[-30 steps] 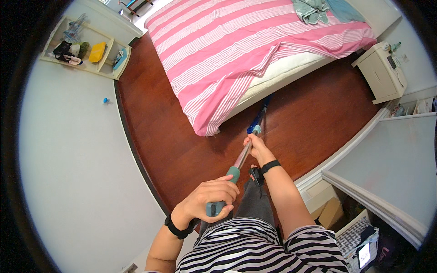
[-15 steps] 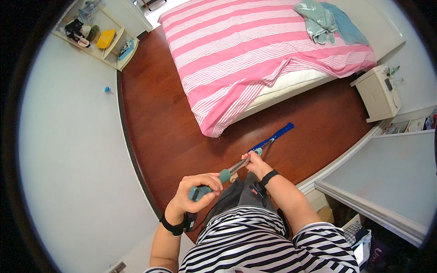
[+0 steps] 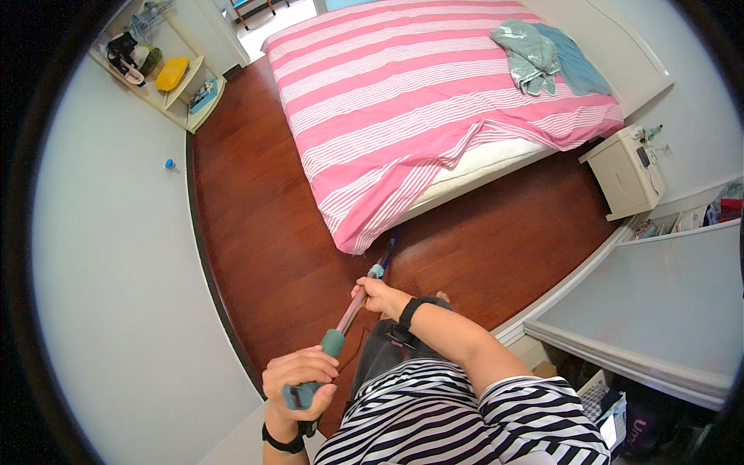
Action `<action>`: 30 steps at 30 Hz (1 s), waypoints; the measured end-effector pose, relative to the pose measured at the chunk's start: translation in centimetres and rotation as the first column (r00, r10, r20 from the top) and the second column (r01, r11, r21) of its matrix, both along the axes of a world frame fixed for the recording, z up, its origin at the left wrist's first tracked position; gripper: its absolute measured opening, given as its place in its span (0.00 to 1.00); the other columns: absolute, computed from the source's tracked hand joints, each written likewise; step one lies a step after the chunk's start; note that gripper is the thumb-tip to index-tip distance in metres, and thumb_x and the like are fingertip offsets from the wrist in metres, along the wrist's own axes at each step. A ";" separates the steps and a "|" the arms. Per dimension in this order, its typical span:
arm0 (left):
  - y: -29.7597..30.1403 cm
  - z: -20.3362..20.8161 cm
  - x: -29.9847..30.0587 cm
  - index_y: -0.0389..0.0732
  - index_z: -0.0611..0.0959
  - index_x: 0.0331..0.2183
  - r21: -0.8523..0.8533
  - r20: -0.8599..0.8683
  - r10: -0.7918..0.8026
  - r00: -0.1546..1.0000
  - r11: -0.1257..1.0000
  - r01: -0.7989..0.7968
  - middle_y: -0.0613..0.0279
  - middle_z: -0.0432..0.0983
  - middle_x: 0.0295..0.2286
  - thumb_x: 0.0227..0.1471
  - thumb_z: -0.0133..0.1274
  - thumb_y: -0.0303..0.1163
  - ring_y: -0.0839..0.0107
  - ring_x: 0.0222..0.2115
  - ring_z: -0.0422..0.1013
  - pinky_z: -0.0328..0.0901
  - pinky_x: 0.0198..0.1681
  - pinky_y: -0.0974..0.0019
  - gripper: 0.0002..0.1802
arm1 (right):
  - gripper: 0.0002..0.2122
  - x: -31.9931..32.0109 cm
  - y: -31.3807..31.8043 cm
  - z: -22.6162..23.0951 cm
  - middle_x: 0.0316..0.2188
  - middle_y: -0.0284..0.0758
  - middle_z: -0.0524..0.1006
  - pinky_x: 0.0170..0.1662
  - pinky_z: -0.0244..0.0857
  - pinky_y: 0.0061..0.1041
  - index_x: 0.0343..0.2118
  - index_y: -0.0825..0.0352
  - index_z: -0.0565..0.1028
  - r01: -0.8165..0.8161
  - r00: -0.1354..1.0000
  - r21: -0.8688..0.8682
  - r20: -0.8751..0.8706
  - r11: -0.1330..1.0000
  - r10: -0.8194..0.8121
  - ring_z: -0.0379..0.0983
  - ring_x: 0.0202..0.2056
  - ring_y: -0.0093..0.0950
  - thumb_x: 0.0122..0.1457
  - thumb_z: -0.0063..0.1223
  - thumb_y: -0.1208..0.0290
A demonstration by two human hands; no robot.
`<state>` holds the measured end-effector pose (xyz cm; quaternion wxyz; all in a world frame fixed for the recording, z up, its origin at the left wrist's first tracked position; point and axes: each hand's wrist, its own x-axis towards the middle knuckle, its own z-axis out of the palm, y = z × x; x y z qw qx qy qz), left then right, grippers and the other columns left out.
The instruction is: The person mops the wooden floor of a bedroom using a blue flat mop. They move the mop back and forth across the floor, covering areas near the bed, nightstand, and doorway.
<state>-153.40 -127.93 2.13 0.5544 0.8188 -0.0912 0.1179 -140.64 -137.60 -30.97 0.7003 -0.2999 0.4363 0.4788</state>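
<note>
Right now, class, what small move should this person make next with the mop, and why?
Probably draw the mop back slightly: its blue head reaches the near edge of the bed, the left hand and right hand both hold it, and wooden floor lies on this side.

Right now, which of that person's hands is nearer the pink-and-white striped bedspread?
Right: the right hand grips the mop pole just short of the bedspread, apart from its hanging corner. The left hand holds the pole's green grip, farther back.
</note>
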 end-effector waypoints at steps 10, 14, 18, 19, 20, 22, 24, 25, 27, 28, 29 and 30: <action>-11.9 -1.1 10.1 0.36 0.78 0.20 0.114 0.012 -0.041 0.999 0.993 0.040 0.57 0.78 0.21 0.36 0.60 0.22 0.62 0.28 0.79 0.74 0.41 0.59 0.05 | 0.04 8.8 -8.3 -1.0 0.23 0.36 0.73 0.30 0.75 0.32 0.34 0.70 0.68 -0.150 0.978 -0.023 0.142 0.988 0.151 0.73 0.24 0.30 0.60 0.48 0.76; -18.8 -0.9 16.6 0.38 0.78 0.20 0.160 -0.019 -0.151 0.988 0.975 0.152 0.58 0.77 0.22 0.36 0.60 0.22 0.63 0.29 0.79 0.74 0.42 0.58 0.06 | 0.04 14.4 -15.6 -1.2 0.23 0.36 0.74 0.30 0.73 0.31 0.31 0.70 0.70 -0.057 0.982 0.004 0.179 0.998 0.055 0.73 0.24 0.30 0.58 0.51 0.75; -25.5 -1.1 22.9 0.39 0.78 0.22 0.167 -0.013 -0.278 0.960 0.946 0.277 0.58 0.77 0.23 0.36 0.61 0.22 0.63 0.30 0.79 0.74 0.42 0.58 0.07 | 0.05 19.5 -23.5 -1.4 0.22 0.36 0.75 0.30 0.72 0.33 0.29 0.69 0.71 0.018 0.983 0.043 0.180 0.999 -0.026 0.75 0.26 0.31 0.58 0.51 0.73; -27.1 -1.2 24.3 0.39 0.78 0.22 0.175 -0.008 -0.301 0.954 0.939 0.298 0.58 0.77 0.23 0.36 0.61 0.22 0.63 0.29 0.79 0.74 0.42 0.58 0.07 | 0.05 20.5 -25.0 -1.4 0.23 0.37 0.75 0.30 0.72 0.32 0.29 0.69 0.71 0.018 0.982 0.058 0.185 0.998 -0.028 0.75 0.26 0.31 0.58 0.51 0.73; -28.5 -1.4 25.6 0.39 0.78 0.23 0.175 -0.021 -0.335 0.942 0.927 0.333 0.58 0.77 0.24 0.36 0.61 0.21 0.63 0.29 0.79 0.74 0.42 0.58 0.08 | 0.06 21.2 -26.3 -1.5 0.22 0.37 0.75 0.29 0.72 0.32 0.28 0.69 0.71 0.062 0.982 0.100 0.169 0.993 -0.079 0.75 0.25 0.31 0.58 0.51 0.72; -31.2 -1.4 27.8 0.39 0.78 0.23 0.155 -0.031 -0.390 0.920 0.908 0.390 0.59 0.77 0.24 0.36 0.61 0.22 0.63 0.28 0.78 0.74 0.42 0.58 0.08 | 0.07 22.3 -28.6 -1.4 0.21 0.37 0.75 0.29 0.71 0.31 0.26 0.69 0.71 0.109 0.979 0.119 0.161 0.987 -0.128 0.74 0.24 0.31 0.58 0.51 0.72; -33.5 -1.4 29.9 0.40 0.78 0.24 0.158 -0.044 -0.436 0.899 0.885 0.437 0.59 0.77 0.23 0.37 0.62 0.22 0.63 0.28 0.78 0.74 0.42 0.58 0.09 | 0.08 23.7 -30.8 -1.3 0.20 0.38 0.75 0.28 0.71 0.31 0.24 0.68 0.71 0.111 0.977 0.075 0.174 0.991 -0.123 0.74 0.24 0.31 0.58 0.51 0.71; -34.5 -1.3 30.8 0.40 0.78 0.24 0.158 -0.040 -0.452 0.891 0.878 0.453 0.59 0.77 0.24 0.37 0.62 0.22 0.63 0.28 0.78 0.74 0.42 0.58 0.09 | 0.09 24.3 -32.0 -1.2 0.20 0.38 0.75 0.28 0.71 0.31 0.24 0.68 0.71 0.125 0.970 0.115 0.196 0.985 -0.146 0.74 0.23 0.31 0.58 0.52 0.71; -36.5 -1.3 32.1 0.40 0.78 0.24 0.161 -0.043 -0.472 0.880 0.866 0.473 0.59 0.77 0.24 0.37 0.62 0.22 0.63 0.28 0.78 0.74 0.42 0.58 0.09 | 0.10 25.5 -34.5 -1.2 0.19 0.38 0.75 0.27 0.70 0.31 0.22 0.68 0.71 0.131 0.966 0.075 0.216 0.989 -0.144 0.74 0.23 0.32 0.58 0.52 0.70; -37.5 -1.3 32.6 0.40 0.78 0.24 0.150 -0.047 -0.493 0.869 0.856 0.494 0.59 0.77 0.24 0.38 0.62 0.22 0.63 0.28 0.78 0.74 0.42 0.57 0.09 | 0.10 26.1 -35.8 -1.0 0.19 0.38 0.75 0.27 0.70 0.31 0.23 0.68 0.72 0.159 0.961 0.088 0.215 0.983 -0.174 0.74 0.23 0.32 0.58 0.52 0.70; -38.4 -1.4 33.1 0.40 0.77 0.24 0.143 -0.047 -0.513 0.857 0.846 0.514 0.59 0.77 0.24 0.38 0.62 0.22 0.63 0.28 0.78 0.74 0.43 0.57 0.09 | 0.09 26.7 -37.1 -0.9 0.20 0.38 0.75 0.28 0.71 0.31 0.23 0.68 0.71 0.182 0.963 0.080 0.189 0.980 -0.194 0.74 0.23 0.31 0.58 0.52 0.70; -39.2 -1.5 33.6 0.40 0.77 0.24 0.139 -0.050 -0.531 0.846 0.835 0.532 0.59 0.77 0.25 0.38 0.61 0.22 0.63 0.28 0.78 0.74 0.43 0.57 0.08 | 0.09 27.2 -38.3 -0.7 0.20 0.38 0.75 0.28 0.71 0.31 0.23 0.68 0.71 0.211 0.954 0.091 0.200 0.973 -0.225 0.74 0.23 0.31 0.58 0.53 0.70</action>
